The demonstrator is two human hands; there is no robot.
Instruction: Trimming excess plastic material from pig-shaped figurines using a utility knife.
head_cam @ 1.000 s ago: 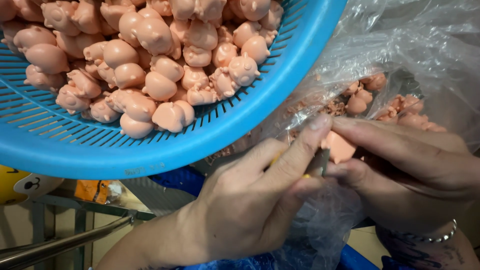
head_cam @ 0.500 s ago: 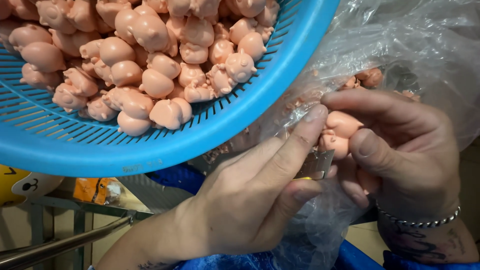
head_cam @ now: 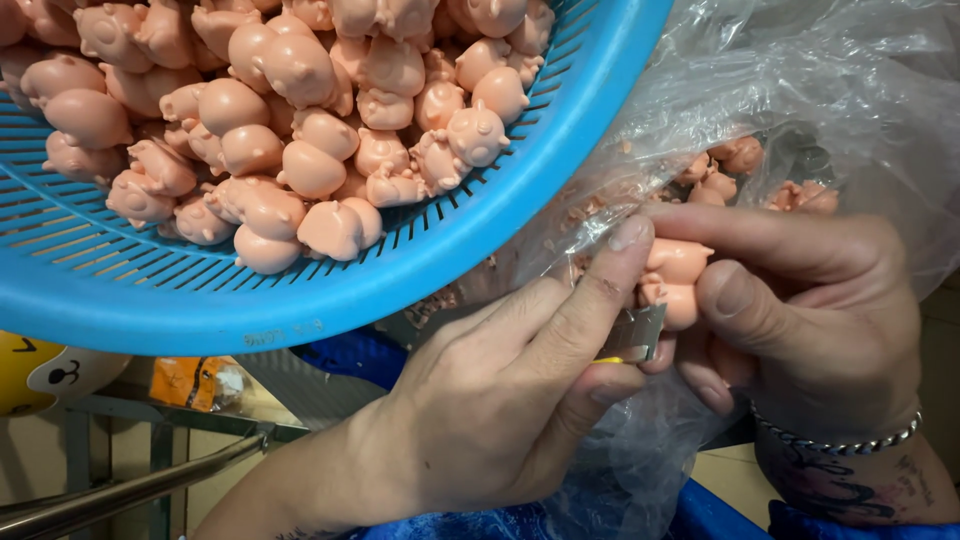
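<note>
My left hand (head_cam: 500, 400) grips a small metal blade (head_cam: 633, 335), index finger stretched along it. The blade's edge rests against a small pink rubber pig figure (head_cam: 675, 275). My right hand (head_cam: 800, 310) pinches that figure between thumb and fingers, directly right of the blade. Both hands sit just below the rim of a blue plastic basket (head_cam: 480, 250) piled with several matching pink pig figures (head_cam: 300, 130).
A clear plastic bag (head_cam: 820, 90) behind my hands holds more pink figures and pink scraps. Blue fabric (head_cam: 700, 510) lies below. A metal bar (head_cam: 130, 490) and a yellow toy (head_cam: 40, 370) are at lower left.
My right hand has turned the pink figure into clear view between its fingertips, and the blade in my left hand has come up against the figure. The basket has stayed put.
</note>
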